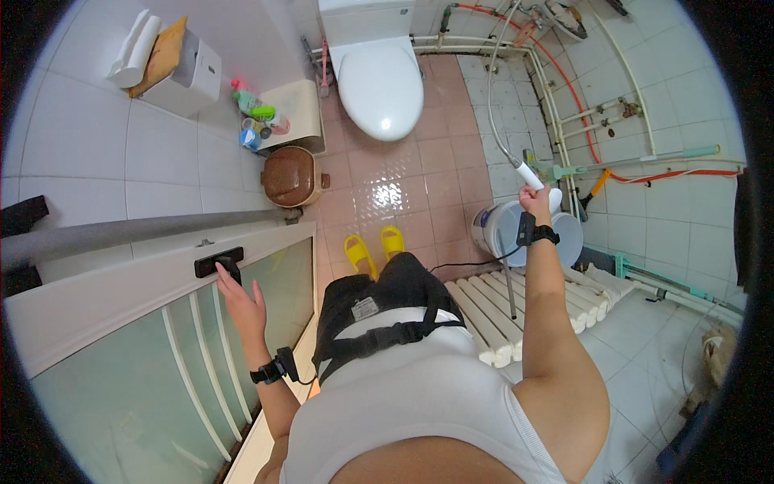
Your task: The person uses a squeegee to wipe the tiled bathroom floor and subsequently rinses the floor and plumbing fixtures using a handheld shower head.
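My right hand point(535, 200) is closed around the handle of a white hand shower point(528, 174), above a white bucket. A grey flexible hose point(493, 105) runs from the hand shower up toward the taps on the far wall. On the left, my left hand point(242, 302) is open, thumb apart, with its fingertips at the black handle point(218, 262) of a white-framed, frosted-glass door point(105, 391). Whether the fingers press on the handle or only rest there, I cannot tell. Each wrist wears a black strapped device.
Two white buckets point(569, 239) stand beside a white radiator point(492, 310) on the right. Ahead is a white toilet point(379, 89); a brown lidded bin point(289, 177) and several bottles point(260, 113) are at the left. My feet, in yellow slippers point(360, 254), stand on wet-looking pink tiles point(451, 185).
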Tool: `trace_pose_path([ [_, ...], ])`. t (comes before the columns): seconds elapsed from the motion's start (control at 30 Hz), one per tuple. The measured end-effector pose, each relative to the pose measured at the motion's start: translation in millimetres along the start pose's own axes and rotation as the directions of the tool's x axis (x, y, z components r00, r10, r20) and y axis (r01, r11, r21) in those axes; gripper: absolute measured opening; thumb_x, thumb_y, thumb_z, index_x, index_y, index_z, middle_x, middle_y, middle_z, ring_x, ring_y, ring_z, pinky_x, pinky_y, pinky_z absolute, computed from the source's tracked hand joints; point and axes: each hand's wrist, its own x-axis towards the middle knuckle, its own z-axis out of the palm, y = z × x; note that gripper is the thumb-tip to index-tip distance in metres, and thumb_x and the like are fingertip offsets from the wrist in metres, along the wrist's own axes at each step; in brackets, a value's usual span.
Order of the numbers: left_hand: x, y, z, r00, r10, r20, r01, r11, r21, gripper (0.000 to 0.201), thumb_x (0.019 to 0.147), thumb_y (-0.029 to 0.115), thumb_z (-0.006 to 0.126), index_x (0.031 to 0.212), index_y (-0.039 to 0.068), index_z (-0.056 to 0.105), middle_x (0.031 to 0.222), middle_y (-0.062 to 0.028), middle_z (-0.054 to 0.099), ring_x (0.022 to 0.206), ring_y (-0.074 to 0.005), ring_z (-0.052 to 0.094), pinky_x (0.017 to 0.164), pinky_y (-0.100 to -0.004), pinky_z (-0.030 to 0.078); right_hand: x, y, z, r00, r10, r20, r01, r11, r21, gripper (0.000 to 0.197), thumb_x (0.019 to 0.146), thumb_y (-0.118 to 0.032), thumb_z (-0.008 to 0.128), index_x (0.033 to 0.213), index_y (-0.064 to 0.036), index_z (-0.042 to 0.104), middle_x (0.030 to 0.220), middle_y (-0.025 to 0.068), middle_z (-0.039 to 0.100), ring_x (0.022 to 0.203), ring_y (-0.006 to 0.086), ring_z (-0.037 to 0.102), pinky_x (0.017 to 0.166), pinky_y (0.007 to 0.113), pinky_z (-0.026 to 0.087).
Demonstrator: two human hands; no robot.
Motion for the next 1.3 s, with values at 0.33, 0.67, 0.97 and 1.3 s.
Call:
trace_pose_path([
  [0.33, 3, -1, 1, 1.000, 0.028, -0.013, -0.028, 1.000, -0.012, 0.080, 0.079, 0.007, 0.058, 0.140, 0.006, 0.007, 0.127, -0.0285, 0.037, 0.107, -0.0437, 0.046, 0.082, -0.0440, 0.042, 13, -28, -5, 0.983, -0.181, -0.014, 0.181, 0.983, 0.044, 0.043, 0.089, -0.045, 0.041, 0.103, -0.0061, 0.055, 0.068, 0.0011, 0.045, 0.047, 0.0114, 0.030, 0.045, 0.023, 0.032],
  [0.67, 5, -1, 2, 0.999, -0.004, -0.033, 0.003, 1.000, -0.014, 0.081, 0.078, 0.007, 0.058, 0.140, 0.008, 0.006, 0.131, -0.0261, 0.035, 0.107, -0.0419, 0.047, 0.082, -0.0424, 0.043, 12, -82, -7, 0.942, -0.333, -0.034, 0.333, 0.924, 0.186, 0.035, 0.084, -0.034, 0.045, 0.106, -0.0076, 0.053, 0.066, 0.0018, 0.034, 0.059, 0.0144, 0.037, 0.053, 0.027, 0.036],
  [0.97, 6, 1, 1, 0.999, -0.025, -0.024, 0.025, 0.999, -0.023, 0.082, 0.077, 0.007, 0.058, 0.140, 0.006, 0.006, 0.129, -0.0269, 0.036, 0.108, -0.0428, 0.045, 0.085, -0.0426, 0.042, 61, -118, -24, 0.873, -0.435, 0.218, 0.451, 0.892, -0.027, 0.044, 0.088, -0.033, 0.042, 0.123, -0.0070, 0.041, 0.074, 0.0036, 0.041, 0.061, 0.0126, 0.039, 0.055, 0.025, 0.039],
  [1.3, 3, 4, -3, 0.999, -0.038, 0.001, 0.038, 0.999, -0.006, 0.081, 0.077, 0.006, 0.058, 0.140, 0.005, 0.006, 0.127, -0.0273, 0.038, 0.108, -0.0427, 0.045, 0.085, -0.0427, 0.041, 13, -81, 23, 0.941, -0.328, 0.083, 0.318, 0.941, 0.113, 0.043, 0.088, -0.044, 0.040, 0.105, -0.0069, 0.053, 0.079, 0.0015, 0.050, 0.052, 0.0124, 0.031, 0.046, 0.022, 0.030],
])
